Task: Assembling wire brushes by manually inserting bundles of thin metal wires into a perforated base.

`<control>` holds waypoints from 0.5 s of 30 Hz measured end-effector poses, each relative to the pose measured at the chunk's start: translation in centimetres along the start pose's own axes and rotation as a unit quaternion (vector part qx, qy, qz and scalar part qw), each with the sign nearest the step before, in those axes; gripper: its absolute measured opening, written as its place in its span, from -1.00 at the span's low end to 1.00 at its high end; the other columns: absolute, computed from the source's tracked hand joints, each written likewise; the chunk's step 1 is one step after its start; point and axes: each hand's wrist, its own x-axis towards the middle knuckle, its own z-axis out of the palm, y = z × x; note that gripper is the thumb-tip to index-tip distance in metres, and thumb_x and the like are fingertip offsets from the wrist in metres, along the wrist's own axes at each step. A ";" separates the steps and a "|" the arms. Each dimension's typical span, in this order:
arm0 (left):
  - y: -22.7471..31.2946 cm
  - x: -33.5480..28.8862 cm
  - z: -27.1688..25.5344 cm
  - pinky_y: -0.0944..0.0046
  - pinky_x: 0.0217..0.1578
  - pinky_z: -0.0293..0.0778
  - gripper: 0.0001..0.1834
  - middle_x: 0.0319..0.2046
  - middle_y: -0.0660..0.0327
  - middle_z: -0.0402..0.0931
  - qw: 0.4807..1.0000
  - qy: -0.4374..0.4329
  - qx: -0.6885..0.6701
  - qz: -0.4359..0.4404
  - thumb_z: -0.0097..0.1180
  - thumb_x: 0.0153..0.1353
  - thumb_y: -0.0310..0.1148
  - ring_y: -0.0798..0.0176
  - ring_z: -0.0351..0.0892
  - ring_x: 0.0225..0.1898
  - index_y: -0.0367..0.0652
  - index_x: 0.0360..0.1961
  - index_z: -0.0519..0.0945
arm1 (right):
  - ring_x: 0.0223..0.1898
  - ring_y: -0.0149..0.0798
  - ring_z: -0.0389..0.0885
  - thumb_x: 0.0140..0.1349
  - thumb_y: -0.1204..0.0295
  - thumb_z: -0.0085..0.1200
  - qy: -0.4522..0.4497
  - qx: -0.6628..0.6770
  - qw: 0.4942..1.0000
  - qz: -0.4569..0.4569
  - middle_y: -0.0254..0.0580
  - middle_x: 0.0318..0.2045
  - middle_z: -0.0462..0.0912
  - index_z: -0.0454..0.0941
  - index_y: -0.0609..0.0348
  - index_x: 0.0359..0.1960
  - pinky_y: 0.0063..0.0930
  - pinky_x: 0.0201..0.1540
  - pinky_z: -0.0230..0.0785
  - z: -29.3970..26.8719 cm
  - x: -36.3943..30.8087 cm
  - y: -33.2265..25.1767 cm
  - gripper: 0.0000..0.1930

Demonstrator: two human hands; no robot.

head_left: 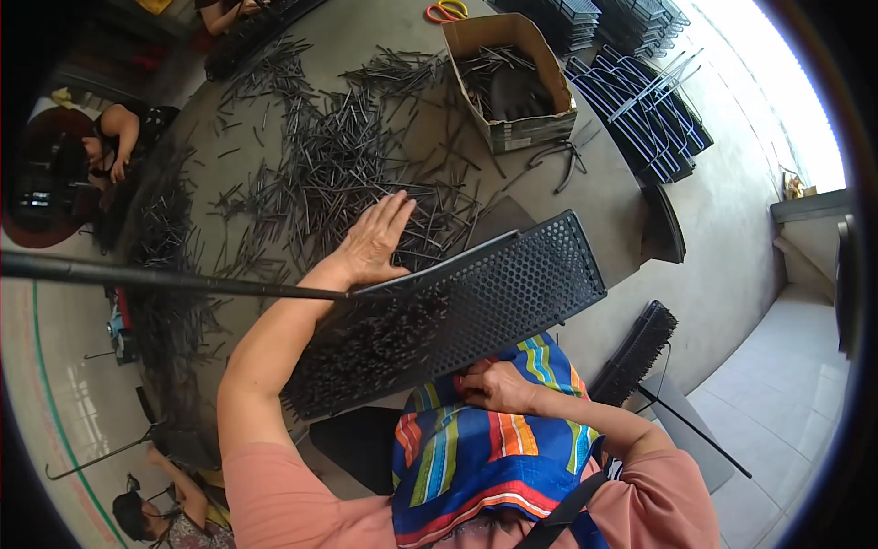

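Observation:
A long black perforated panel [521, 279] lies slanted across my lap and the table edge. Its right part shows bare holes; many short black pieces stand in the holes of its left part. My left hand [375, 240] is open at the panel's far edge, fingers stretched toward a heap of thin black strips [334, 160]. Below the near edge, my right hand [501, 384] is closed, knuckles up, close against the panel. Its fingertips are partly hidden, and what they hold cannot be made out. A striped blue apron [494, 457] covers my lap.
A cardboard box [535, 135] with more strips and a dark glove stands on the table [604, 210], beside pliers [569, 166] and scissors [446, 11]. Wire racks [640, 119] lie at the right. A dark rod [165, 277] crosses the left side. Other people sit leftward.

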 end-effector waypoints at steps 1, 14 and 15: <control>-0.1 0.5 0.6 -0.08 0.37 0.01 0.31 0.39 -0.13 -0.11 1.000 -0.019 0.001 0.007 0.49 -0.26 0.00 -0.21 -0.09 0.41 -0.25 0.41 -0.08 | -0.29 0.04 0.59 0.00 0.37 0.25 -0.001 0.006 1.000 -0.002 -0.07 -0.34 0.61 0.59 0.12 -0.36 -0.19 -0.29 0.45 0.0 0.1 0.3 -0.82; -2.2 -1.7 0.6 0.10 0.10 0.32 0.12 0.05 -0.04 0.37 0.953 -0.059 0.093 -0.283 0.43 -0.24 0.10 -0.03 0.37 0.06 -0.45 0.23 0.24 | -0.04 0.09 0.53 0.08 0.35 0.17 -0.068 0.046 0.995 0.061 -0.01 -0.13 0.61 0.66 0.04 -0.20 -0.09 0.07 0.32 -1.1 1.3 3.0 -0.76; -2.5 -1.6 0.2 0.10 0.10 0.32 0.12 0.03 -0.03 0.40 0.939 -0.097 0.083 -0.319 0.41 -0.23 0.13 -0.03 0.39 0.05 -0.46 0.23 0.24 | -0.03 0.09 0.53 0.10 0.34 0.16 -0.071 0.066 0.993 0.069 -0.01 -0.12 0.61 0.66 0.04 -0.19 -0.09 0.07 0.32 -1.2 1.2 2.9 -0.77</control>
